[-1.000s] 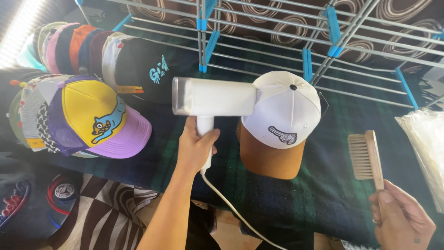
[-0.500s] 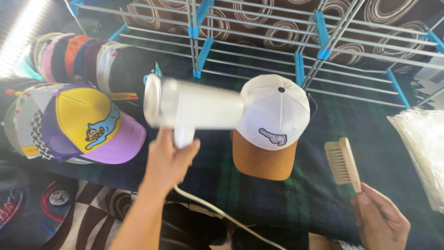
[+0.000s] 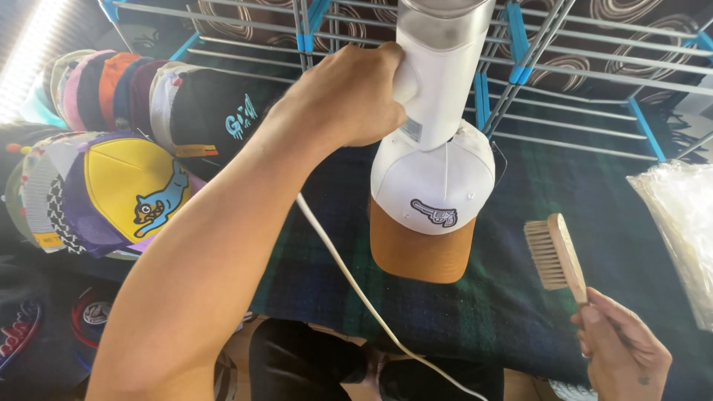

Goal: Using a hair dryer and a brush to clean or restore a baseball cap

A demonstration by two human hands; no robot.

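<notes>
My left hand [image 3: 345, 96] grips the handle of a white handheld steamer [image 3: 438, 67], raised high with its body over the crown of a white cap with a tan brim [image 3: 431, 200]. The cap rests on a dark plaid cloth [image 3: 520, 297]. A white cord [image 3: 349, 275] trails from the steamer down toward me. My right hand [image 3: 620, 349] holds a wooden bristle brush [image 3: 553, 252] upright, to the right of the cap and apart from it.
A yellow and purple cap [image 3: 126, 193] lies at the left on other caps. A row of stacked caps [image 3: 111, 96] and a black cap [image 3: 215, 111] sit behind it. A wire rack with blue joints [image 3: 594, 74] stands at the back. Clear plastic bags [image 3: 683, 230] lie at the right.
My left hand has lifted the steamer up and to the right, from left of the cap to above its crown. The brush hand stays at the right.
</notes>
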